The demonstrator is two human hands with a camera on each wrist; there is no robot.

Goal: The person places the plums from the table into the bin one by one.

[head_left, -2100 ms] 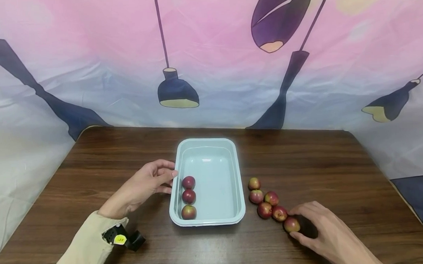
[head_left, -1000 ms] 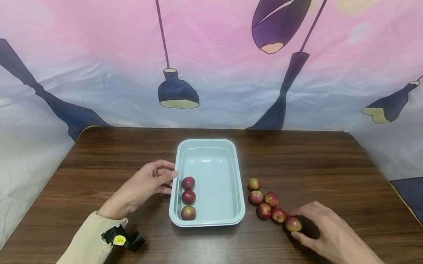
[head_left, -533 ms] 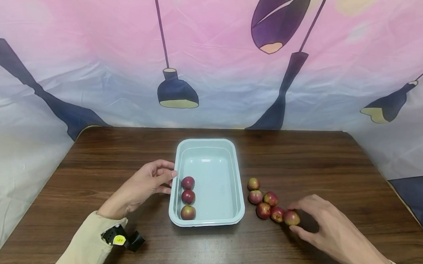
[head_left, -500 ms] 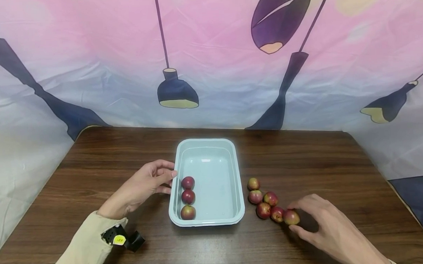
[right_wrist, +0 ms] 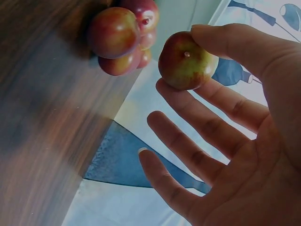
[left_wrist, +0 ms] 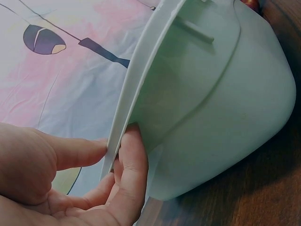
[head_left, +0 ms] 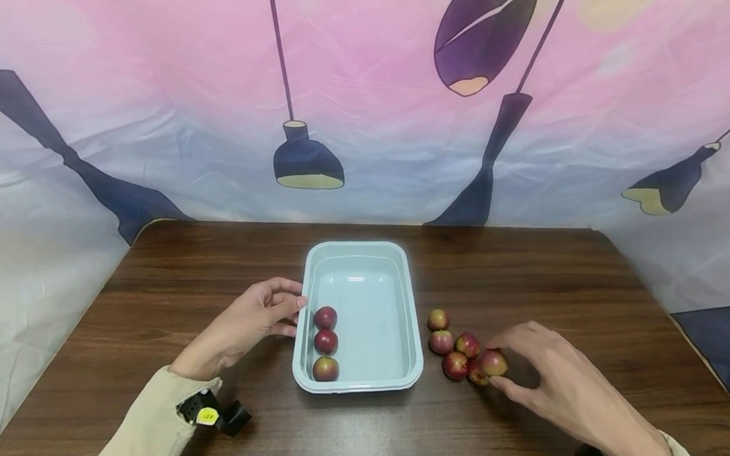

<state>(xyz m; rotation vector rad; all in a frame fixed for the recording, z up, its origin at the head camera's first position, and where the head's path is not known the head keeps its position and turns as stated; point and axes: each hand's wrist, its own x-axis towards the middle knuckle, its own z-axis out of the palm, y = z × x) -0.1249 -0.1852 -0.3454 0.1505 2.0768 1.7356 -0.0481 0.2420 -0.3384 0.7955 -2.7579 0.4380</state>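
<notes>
My left hand (head_left: 264, 312) pinches the left rim of a pale blue plastic tray (head_left: 407, 307); in the left wrist view the thumb lies on one side of the rim and curled fingers on the other. Three plums (head_left: 326, 341) sit in a row along the tray's left inner wall. My right hand (head_left: 557, 375) pinches a red-green plum (right_wrist: 186, 61) between thumb and fingertips, raised off the table. In the right wrist view the other fingers are spread loosely. Just beyond it, several more plums (head_left: 455, 365) lie clustered on the table right of the tray.
The dark wooden table (head_left: 523, 276) ends at a printed cloth backdrop (head_left: 216, 126) behind it. A black wrist device (head_left: 205, 407) with a yellow label sits at the left cuff. The tray's right wall stands between its inside and the loose plums.
My right hand has taken the rightmost plum up off the table and moved it left and slightly forward, over the plum beside it. The left hand and tray have stayed put.
</notes>
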